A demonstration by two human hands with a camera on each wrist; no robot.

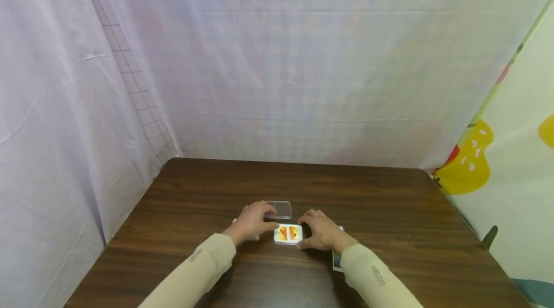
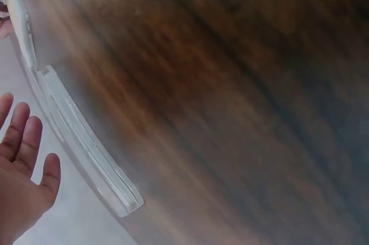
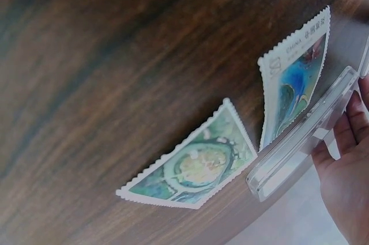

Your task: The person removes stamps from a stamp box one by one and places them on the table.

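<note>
A clear plastic case (image 1: 288, 234) with two yellow-and-orange pictures on white lies between the hands. My right hand (image 1: 322, 232) grips its right end, thumb at the near corner and fingers at the far one. At its left, my left hand (image 1: 254, 221) hovers with relaxed, spread fingers, the thumb tip overlapping the case's far left corner in the head view. Another clear case (image 2: 86, 141) lies below the left hand, partly hidden by it in the head view. Beside the right wrist are two postage stamps (image 3: 202, 167) and a further clear case (image 3: 305, 135).
Just beyond the left fingertips lies a transparent case (image 1: 282, 209). Everything rests on a dark wood-grain table (image 1: 372, 192). A pale curtain (image 1: 277, 67) hangs behind its far edge, with more cloth at both sides.
</note>
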